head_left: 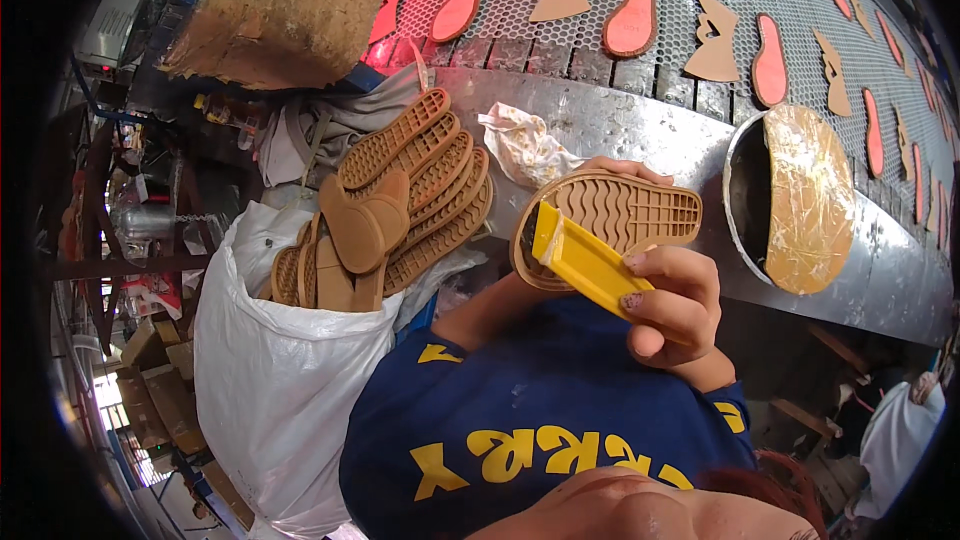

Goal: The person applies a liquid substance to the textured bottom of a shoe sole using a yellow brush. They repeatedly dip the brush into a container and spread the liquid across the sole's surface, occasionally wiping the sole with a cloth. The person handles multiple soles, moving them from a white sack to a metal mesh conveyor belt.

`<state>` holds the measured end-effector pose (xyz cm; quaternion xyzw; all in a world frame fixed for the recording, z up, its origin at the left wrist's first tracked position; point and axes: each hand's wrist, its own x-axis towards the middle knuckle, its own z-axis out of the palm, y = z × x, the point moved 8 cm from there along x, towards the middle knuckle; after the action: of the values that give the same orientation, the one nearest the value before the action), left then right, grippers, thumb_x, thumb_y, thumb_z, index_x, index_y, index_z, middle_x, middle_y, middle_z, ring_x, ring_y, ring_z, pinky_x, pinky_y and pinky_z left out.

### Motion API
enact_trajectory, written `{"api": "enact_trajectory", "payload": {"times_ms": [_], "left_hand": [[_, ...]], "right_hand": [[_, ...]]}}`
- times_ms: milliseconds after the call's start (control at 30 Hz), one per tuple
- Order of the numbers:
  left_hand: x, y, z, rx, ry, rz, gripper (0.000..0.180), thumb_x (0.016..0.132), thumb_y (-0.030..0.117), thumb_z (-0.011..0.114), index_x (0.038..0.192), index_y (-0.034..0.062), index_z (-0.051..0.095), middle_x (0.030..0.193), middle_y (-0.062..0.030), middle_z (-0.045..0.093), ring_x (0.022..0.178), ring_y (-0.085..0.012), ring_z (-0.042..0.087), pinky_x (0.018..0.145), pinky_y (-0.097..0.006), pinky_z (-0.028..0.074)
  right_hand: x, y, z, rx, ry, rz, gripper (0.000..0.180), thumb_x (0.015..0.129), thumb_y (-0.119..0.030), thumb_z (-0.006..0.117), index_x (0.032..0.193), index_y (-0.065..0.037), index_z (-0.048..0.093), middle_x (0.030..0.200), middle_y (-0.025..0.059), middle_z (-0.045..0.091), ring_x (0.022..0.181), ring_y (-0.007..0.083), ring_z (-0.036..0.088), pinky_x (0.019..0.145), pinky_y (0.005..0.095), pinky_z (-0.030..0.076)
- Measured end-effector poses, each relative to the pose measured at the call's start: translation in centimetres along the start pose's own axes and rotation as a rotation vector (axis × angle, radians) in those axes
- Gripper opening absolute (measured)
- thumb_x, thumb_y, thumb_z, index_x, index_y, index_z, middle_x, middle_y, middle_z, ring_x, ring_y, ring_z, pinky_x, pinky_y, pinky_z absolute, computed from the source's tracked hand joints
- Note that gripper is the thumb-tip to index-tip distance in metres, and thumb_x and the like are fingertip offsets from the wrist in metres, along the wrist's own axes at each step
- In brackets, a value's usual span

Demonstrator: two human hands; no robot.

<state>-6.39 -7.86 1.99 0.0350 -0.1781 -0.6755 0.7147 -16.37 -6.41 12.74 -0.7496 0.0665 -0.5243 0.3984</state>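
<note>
My left hand (632,170) is closed around a brown shoe sole (640,212), its fingertips curled over the far edge. Most of that hand is hidden behind the sole, whose wavy and gridded tread faces up. Pinched in the fingers of my right hand (677,302) is a flat yellow plastic tool (585,265). Its far end lies over the sole's left end, beside a dark patch; I cannot tell if that patch belongs to the tool. More brown soles (425,175) are stacked to the left, sticking out of a white sack (290,390).
Ahead runs a mesh conveyor (590,15) bearing pink insoles (630,15) and brown cut pieces (715,35). A round pot (745,205), partly covered by a tan taped board (810,200), stands right on the metal ledge (880,260). A crumpled cloth (522,145) and cardboard box (285,10) lie farther left.
</note>
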Motion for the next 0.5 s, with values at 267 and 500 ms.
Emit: {"api": "enact_trajectory", "payload": {"times_ms": [267,500], "left_hand": [[-0.1,0.3,1.2,0.352,-0.03,0.09,0.051,0.082,0.005,0.063,0.126,0.0077,0.038,0.126,-0.0159,0.044,0.124,-0.0282,0.042,0.105,-0.044,0.036],[-0.5,0.4,1.2,0.271,-0.047,0.052,0.058,0.079,0.001,0.065,0.128,0.0096,0.035,0.125,-0.0149,0.043,0.123,-0.0271,0.042,0.104,-0.042,0.037]], "right_hand": [[0.3,-2.1,0.5,-0.039,-0.191,-0.147,0.038,0.084,-0.033,0.066,0.096,0.001,0.058,0.106,0.0205,0.055,0.082,0.024,0.059,0.07,0.0333,0.051],[0.6,-1.8,-0.1,-0.092,-0.131,-0.096,0.037,0.091,-0.042,0.05,0.093,-0.005,0.053,0.101,0.0203,0.055,0.083,0.0202,0.057,0.072,0.026,0.049]]}}
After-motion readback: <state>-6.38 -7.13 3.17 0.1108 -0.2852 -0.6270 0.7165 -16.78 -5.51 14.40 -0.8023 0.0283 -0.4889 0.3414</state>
